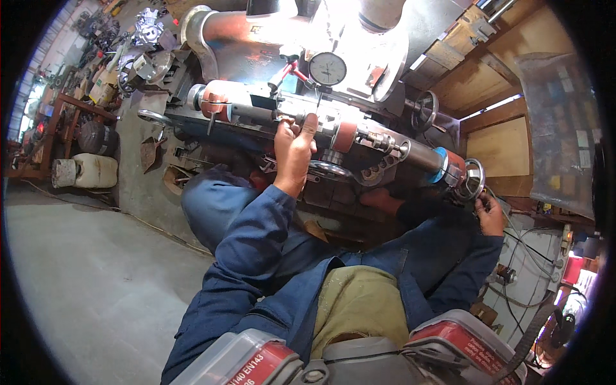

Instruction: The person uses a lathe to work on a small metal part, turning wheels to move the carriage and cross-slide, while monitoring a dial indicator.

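A long machine bed carries a metal shaft-like part clamped between red-painted heads, the left head (217, 101) and the middle head (344, 136). My left hand (294, 153) is raised to this part, thumb up and fingers curled at its bright middle; what they grip is hidden. Just above hangs a round white-faced dial gauge (327, 68), its thin stem reaching down by my thumb. It is held near a red-jointed arm (287, 74). Far to the right, my right hand (491, 215) has its fingers closed at the lower rim of a metal handwheel (473, 181).
Other handwheels stand on the machine: one below the middle (330, 170), one behind (425, 110). Metal parts (149, 29) clutter the left, beside a white jerrycan (93, 171). A wooden crate (500, 151) rises at right. Clear-covered filter cartridges (247, 359) fill the lower edge.
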